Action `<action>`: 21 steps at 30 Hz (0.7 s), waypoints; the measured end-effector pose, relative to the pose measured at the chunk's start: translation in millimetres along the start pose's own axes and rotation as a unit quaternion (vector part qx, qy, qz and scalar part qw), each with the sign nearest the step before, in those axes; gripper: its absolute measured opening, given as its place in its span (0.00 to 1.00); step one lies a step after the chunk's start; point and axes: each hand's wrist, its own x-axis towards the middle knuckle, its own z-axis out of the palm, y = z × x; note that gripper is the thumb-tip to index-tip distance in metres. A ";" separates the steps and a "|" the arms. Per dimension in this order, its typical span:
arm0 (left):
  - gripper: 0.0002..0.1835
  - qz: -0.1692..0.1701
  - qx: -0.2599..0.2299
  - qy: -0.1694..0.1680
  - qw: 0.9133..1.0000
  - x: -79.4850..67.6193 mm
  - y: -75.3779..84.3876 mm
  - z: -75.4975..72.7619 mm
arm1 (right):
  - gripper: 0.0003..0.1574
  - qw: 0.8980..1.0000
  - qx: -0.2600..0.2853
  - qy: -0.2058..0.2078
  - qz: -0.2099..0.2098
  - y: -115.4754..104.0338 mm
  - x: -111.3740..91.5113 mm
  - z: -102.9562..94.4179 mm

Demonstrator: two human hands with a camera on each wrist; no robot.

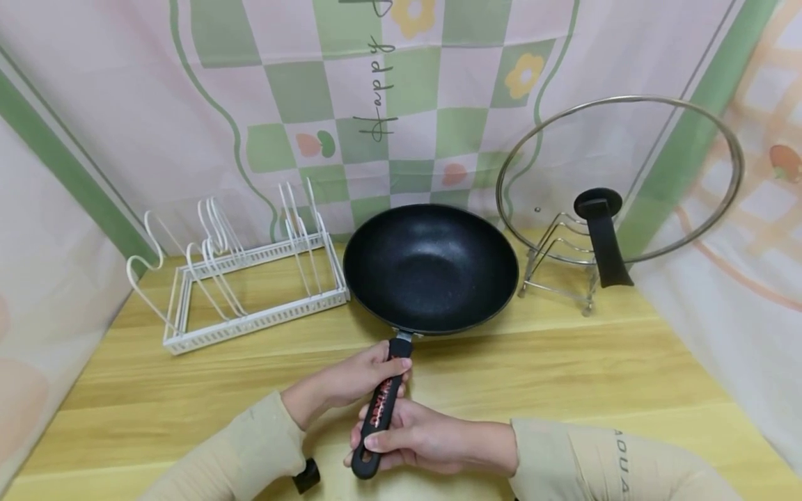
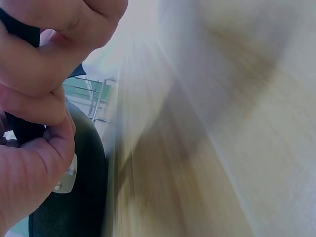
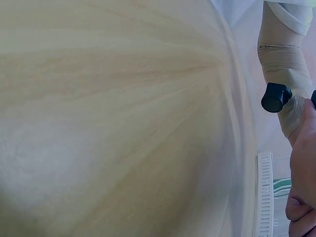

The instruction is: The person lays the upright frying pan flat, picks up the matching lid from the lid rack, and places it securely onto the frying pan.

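Both hands hold the long black handle (image 1: 383,403) of a black wok (image 1: 432,268). My left hand (image 1: 360,372) grips it near the pan end, thumb on top. Farther back, my right hand (image 1: 426,438) holds the handle close to its looped end, the thumb lying across it. The wok's hollow faces up toward the head camera, with nothing inside. In the left wrist view, curled left fingers (image 2: 39,64) wrap the handle beside the metal bracket (image 2: 68,175). The right wrist view shows mostly tabletop, with a sleeved forearm and part of a hand at its right edge.
A white rack (image 1: 257,316) with upright wire dividers stands left of the wok. At the right, a glass lid (image 1: 664,174) with a black knob leans upright in a small metal wire stand (image 1: 557,289). Patterned cloth (image 1: 301,90) hangs behind the wooden table (image 1: 564,376).
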 end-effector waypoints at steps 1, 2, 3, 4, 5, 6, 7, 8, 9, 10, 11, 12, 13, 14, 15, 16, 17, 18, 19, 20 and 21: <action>0.06 0.000 -0.001 -0.001 1.000 0.1 -0.1 -0.2 | 0.10 1.000 0.002 0.000 0.000 -0.2 -0.1 -0.1; 0.06 0.000 -0.003 -0.002 1.000 0.5 -0.6 -0.5 | 0.10 1.000 0.002 -0.001 0.000 0.4 0.1 -0.3; 0.05 0.001 -0.004 -0.004 1.000 0.8 -0.9 -0.6 | 0.10 1.000 0.004 -0.001 -0.001 0.6 0.1 -0.4; 0.05 0.002 -0.005 -0.004 1.000 1.3 -1.1 -0.8 | 0.10 1.000 0.005 -0.002 -0.002 0.8 0.2 -0.4; 0.06 0.003 -0.005 -0.005 1.000 1.6 -0.8 -0.7 | 0.10 1.000 0.006 -0.002 -0.003 0.7 0.2 -0.5; 0.06 0.003 -0.005 -0.004 1.000 1.9 -0.4 -0.6 | 0.10 1.000 0.006 -0.003 -0.005 0.8 0.4 -0.6; 0.05 0.001 -0.006 0.000 1.000 2.2 -0.2 -0.6 | 0.10 1.000 0.007 -0.004 -0.006 0.7 0.5 -0.7; 0.05 -0.001 -0.006 0.004 1.000 2.7 0.0 -0.4 | 0.10 1.000 0.007 -0.005 -0.007 0.7 0.7 -0.8; 0.06 -0.003 -0.004 0.007 1.000 3.1 0.6 -0.2 | 0.10 1.000 0.008 -0.005 -0.008 0.4 0.7 -0.8; 0.06 -0.007 -0.004 0.011 1.000 3.6 1.1 0.1 | 0.10 1.000 0.008 -0.005 -0.008 0.3 0.9 -1.1; 0.06 -0.010 -0.004 0.014 1.000 4.1 1.6 0.3 | 0.10 1.000 0.008 -0.006 -0.008 -0.1 0.8 -1.2; 0.06 -0.014 -0.005 0.017 1.000 4.3 2.0 0.5 | 0.10 1.000 0.008 -0.006 -0.008 -0.5 0.7 -1.3; 0.06 -0.017 -0.006 0.018 1.000 4.7 2.7 1.2 | 0.10 1.000 0.008 -0.006 -0.008 -0.7 0.3 -1.5; 0.07 -0.019 -0.008 0.018 1.000 4.9 3.4 2.0 | 0.10 1.000 0.008 -0.006 -0.008 -0.9 -0.1 -1.6; 0.07 -0.021 -0.009 0.020 1.000 4.9 3.9 2.6 | 0.10 1.000 0.008 -0.006 -0.007 -1.1 -0.5 -1.7; 0.06 -0.023 -0.011 0.022 0.999 4.7 4.3 3.2 | 0.10 1.000 0.008 -0.007 -0.005 -1.2 -1.0 -1.9; 0.06 -0.024 -0.013 0.024 0.999 4.8 4.6 3.8 | 0.10 1.000 0.008 -0.007 -0.005 -1.3 -1.4 -2.0; 0.06 -0.025 -0.015 0.025 0.999 4.8 4.9 4.4 | 0.10 1.000 0.008 -0.008 -0.004 -1.2 -1.8 -2.2; 0.06 -0.025 -0.016 0.026 0.999 4.9 5.1 5.0 | 0.10 1.000 0.008 -0.008 -0.003 -1.2 -2.0 -2.5; 0.06 -0.026 -0.017 0.028 0.999 5.1 5.1 5.5 | 0.10 1.000 0.008 -0.008 -0.002 -1.2 -2.3 -2.7; 0.06 -0.027 -0.019 0.030 0.999 5.2 5.1 5.9 | 0.10 1.000 0.009 -0.008 0.000 -1.1 -2.5 -3.0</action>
